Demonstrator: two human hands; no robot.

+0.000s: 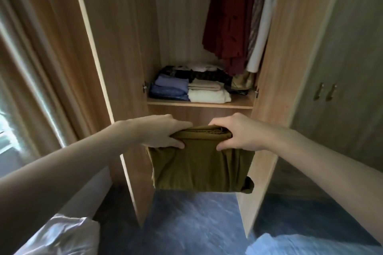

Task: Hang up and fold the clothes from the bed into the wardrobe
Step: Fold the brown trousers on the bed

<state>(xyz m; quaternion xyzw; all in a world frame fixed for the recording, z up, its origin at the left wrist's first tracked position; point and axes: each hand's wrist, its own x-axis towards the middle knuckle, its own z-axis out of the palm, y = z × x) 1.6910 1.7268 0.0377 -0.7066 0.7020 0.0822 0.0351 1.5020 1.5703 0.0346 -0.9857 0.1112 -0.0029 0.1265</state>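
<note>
Folded olive garment [199, 163] grasped at its top edge by left hand [163, 133] and right hand [241, 133], held before open wardrobe [116, 47], folded stacks [190, 87] on shelf [199, 104]

Left hand [163, 133] and right hand [238, 133] grip folded olive garment [199, 167] at top edge, before open wardrobe [124, 47]. Folded stacks [190, 87] on far shelf [200, 104]; dark red garment [230, 18] hangs upper right.
</note>
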